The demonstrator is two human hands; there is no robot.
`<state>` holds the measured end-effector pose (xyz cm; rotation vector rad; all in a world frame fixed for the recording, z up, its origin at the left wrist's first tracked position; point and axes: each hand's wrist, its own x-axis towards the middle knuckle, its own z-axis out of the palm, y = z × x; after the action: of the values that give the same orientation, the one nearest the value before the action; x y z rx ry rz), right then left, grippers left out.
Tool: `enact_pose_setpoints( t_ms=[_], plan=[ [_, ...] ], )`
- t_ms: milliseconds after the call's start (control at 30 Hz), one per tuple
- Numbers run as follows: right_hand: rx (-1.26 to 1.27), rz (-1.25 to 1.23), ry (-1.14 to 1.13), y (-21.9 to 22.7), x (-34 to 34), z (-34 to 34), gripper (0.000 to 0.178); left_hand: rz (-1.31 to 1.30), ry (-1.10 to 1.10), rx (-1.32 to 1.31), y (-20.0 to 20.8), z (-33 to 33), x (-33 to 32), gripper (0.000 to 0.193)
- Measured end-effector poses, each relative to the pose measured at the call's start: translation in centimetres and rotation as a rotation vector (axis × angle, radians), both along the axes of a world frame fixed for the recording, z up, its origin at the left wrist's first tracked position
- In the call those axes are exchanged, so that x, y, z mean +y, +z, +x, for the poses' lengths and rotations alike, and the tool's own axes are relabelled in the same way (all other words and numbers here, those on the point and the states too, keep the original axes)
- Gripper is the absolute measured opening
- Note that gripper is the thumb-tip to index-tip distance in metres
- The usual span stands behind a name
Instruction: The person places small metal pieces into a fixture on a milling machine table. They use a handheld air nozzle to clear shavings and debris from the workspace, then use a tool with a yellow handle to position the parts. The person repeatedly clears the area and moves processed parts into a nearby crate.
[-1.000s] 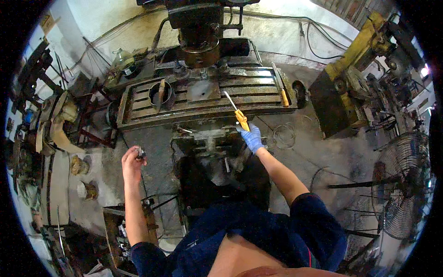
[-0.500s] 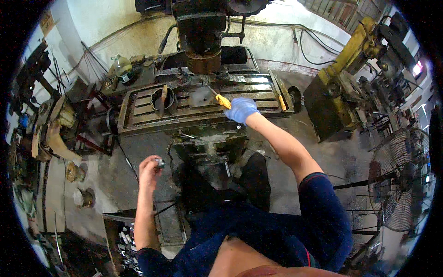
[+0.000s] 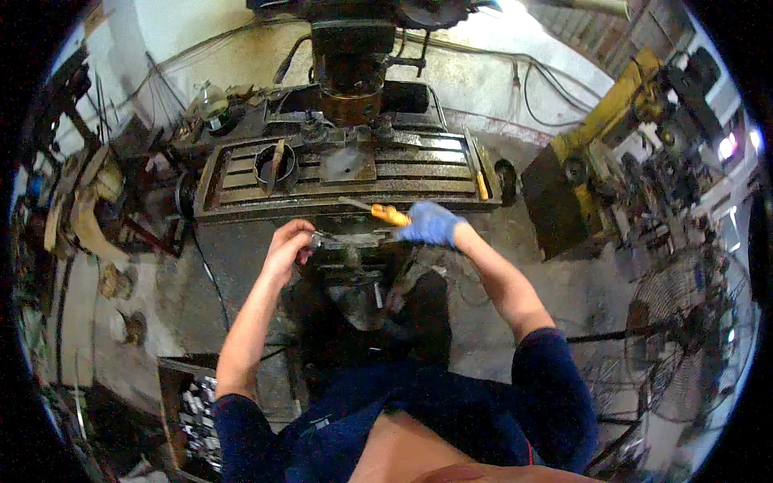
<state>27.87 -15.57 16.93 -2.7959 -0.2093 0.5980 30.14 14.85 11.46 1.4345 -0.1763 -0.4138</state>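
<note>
My bare left hand (image 3: 290,248) is closed around a small shiny metal part (image 3: 316,240) in front of the machine table. My right hand (image 3: 433,224), in a blue glove, grips a file (image 3: 390,214) by its yellow handle. The file's thin grey blade points left toward the metal part, apart from it. Behind both hands lies the slotted machine table (image 3: 419,191). On it are a dark round pot (image 3: 266,179) with a wooden-handled brush (image 3: 278,154) in it, and a grey flat plate (image 3: 342,165) under the machine head (image 3: 352,88).
A second yellow-handled tool (image 3: 482,185) lies on the table's right end. At lower left a box (image 3: 173,410) holds many metal pieces. A large fan (image 3: 684,330) stands at right, with a yellow-and-dark machine (image 3: 560,177) behind it. A bottle (image 3: 213,103) stands at back left.
My right hand has drawn the file back off the table toward me. My left hand has moved up and right with the metal part, so the two are now closer together.
</note>
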Motion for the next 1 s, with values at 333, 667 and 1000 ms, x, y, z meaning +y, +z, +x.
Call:
enact_pose_setpoints(
  t_ms=[333,667,1000],
  plan=[
    [-0.151,0.256,-0.168,1.5,-3.0,-5.7,0.038,0.732,-0.031,-0.752,1.5,7.2,-7.8,0.035],
    [-0.27,0.748,-0.4,-12.8,-7.4,3.3,0.034,0.879,0.061,-1.029,-0.9,15.8,-11.8,0.025],
    [-0.347,0.253,-0.494,-11.0,-5.6,-1.5,0.057,1.018,0.163,-1.062,-1.2,15.9,-11.4,0.02]
  ],
)
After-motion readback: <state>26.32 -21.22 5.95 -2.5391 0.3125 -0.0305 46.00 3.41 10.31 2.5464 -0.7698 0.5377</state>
